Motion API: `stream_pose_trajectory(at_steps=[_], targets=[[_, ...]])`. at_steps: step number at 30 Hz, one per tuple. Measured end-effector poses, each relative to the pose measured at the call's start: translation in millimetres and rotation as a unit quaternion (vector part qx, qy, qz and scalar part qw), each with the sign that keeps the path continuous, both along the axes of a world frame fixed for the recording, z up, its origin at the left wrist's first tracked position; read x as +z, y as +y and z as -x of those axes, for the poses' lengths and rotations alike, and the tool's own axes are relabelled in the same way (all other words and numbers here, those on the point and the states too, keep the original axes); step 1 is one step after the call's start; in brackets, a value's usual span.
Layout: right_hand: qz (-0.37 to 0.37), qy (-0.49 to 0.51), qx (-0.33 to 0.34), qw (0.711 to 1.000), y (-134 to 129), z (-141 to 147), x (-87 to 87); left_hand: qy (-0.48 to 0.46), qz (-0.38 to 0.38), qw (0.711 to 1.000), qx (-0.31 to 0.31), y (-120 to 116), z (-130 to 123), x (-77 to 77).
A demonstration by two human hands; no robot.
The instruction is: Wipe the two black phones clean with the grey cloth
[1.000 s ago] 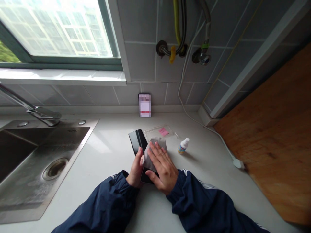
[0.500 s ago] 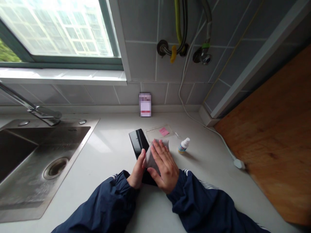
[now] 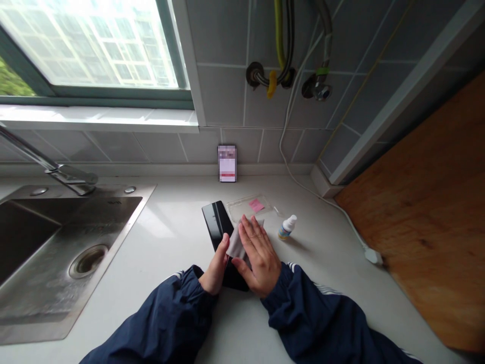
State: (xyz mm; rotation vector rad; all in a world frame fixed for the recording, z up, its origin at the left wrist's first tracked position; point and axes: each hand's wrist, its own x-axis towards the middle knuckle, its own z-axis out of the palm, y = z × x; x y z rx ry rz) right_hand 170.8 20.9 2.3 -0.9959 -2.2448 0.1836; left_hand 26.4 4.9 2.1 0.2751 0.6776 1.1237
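Observation:
A glossy black tablet-like device (image 3: pixel 216 222) lies aslant on the counter. Over its middle is a pale grey cloth (image 3: pixel 237 246). My right hand (image 3: pixel 261 258) bears down on this cloth with long, straight fingers side by side and the thumb apart. At the device's left edge stands my left hand (image 3: pixel 215 268), its thumb pointing up beside the cloth; its other fingers are hidden. A small spray bottle (image 3: pixel 287 227) with a white top stands upright to the right. Behind the cloth lies a clear flat case (image 3: pixel 238 206) with a pink slip (image 3: pixel 256 205) on it.
A steel sink (image 3: pixel 56 323) with a faucet (image 3: pixel 71 177) is at the left. Against the tiled wall leans a phone (image 3: pixel 227 164) with a blurred screen. A white cable (image 3: pixel 322 194) runs down to a plug (image 3: pixel 373 255) near a wooden panel (image 3: pixel 428 227) on the right.
The cloth and my right hand have shifted slightly right over the device, baring a little more of its lower part. My left hand has hardly moved.

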Motion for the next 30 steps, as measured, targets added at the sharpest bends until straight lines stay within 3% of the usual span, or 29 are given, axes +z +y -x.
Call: stream_pose_trajectory(at_steps=[6,17,23,26,30], targets=[[0.012,-0.038,0.024,0.999,-1.4,-1.4,-1.4,0.040,0.021,0.998,0.051,2.8,-2.0,6.0],[0.005,-0.034,0.030,0.999,-2.3,0.4,-0.5,0.018,0.023,0.999,0.038,4.3,-6.5,17.3],[0.008,0.014,-0.038,0.999,-0.1,2.2,0.3,-0.006,0.009,1.000,0.011,1.7,-1.7,3.4],[0.005,0.019,-0.037,0.999,0.8,2.2,-1.3,-0.015,-0.003,1.000,0.010,0.7,-0.1,-2.7],[0.015,0.004,-0.021,1.000,-0.3,1.7,-4.1,-0.011,-0.006,1.000,-0.001,1.4,-1.8,1.7]])
